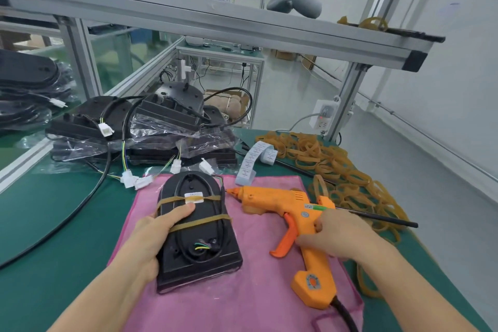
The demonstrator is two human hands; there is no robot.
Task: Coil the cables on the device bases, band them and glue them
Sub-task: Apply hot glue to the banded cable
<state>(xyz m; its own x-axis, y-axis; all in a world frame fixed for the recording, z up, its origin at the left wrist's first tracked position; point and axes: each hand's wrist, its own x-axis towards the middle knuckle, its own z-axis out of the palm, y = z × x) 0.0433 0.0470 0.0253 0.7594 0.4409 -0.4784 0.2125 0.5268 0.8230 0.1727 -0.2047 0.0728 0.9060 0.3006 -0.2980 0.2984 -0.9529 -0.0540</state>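
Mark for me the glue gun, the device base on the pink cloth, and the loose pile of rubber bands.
glue gun (285, 201): head view, on the orange barrel.
device base (200, 256): head view, on the lower black face near the coiled cable.
pile of rubber bands (323, 159): head view, on the heap's middle, right of the pink cloth.

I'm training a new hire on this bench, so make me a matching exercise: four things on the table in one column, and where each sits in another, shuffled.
Things:
1. glue gun
2. device base
3. rubber bands
4. label strip

Places:
A. loose pile on the green mat, far right
B. on the pink cloth, held by the left hand
C. on the pink cloth, under the right hand
D. just beyond the cloth's far edge

Pairs: 1-C, 2-B, 3-A, 4-D
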